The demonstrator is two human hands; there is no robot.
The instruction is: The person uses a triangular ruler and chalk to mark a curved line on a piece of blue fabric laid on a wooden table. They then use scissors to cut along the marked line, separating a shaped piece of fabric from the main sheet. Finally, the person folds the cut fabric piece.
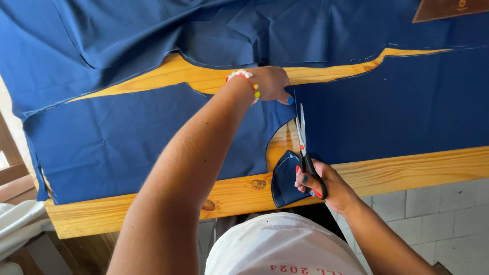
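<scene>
Scissors at the cloth's edge

White shirt (280, 244) sits closest below us. Our right hand (318, 183) grips the scissors (304, 147), blades pointing away into the blue fabric (397, 107) on the wooden tabletop (407, 168). Our left hand (267, 83) presses flat, fingers spread, on the fabric just beyond the blades; a cut scrap (284, 181) curls beside the handles

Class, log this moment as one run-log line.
right hand: cutting with scissors | left hand: pressing blue fabric | surface: wooden table

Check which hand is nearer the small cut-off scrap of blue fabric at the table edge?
Right. The right hand, holding the scissors, touches the fabric scrap. The left hand presses the blue cloth farther up the table.
</scene>
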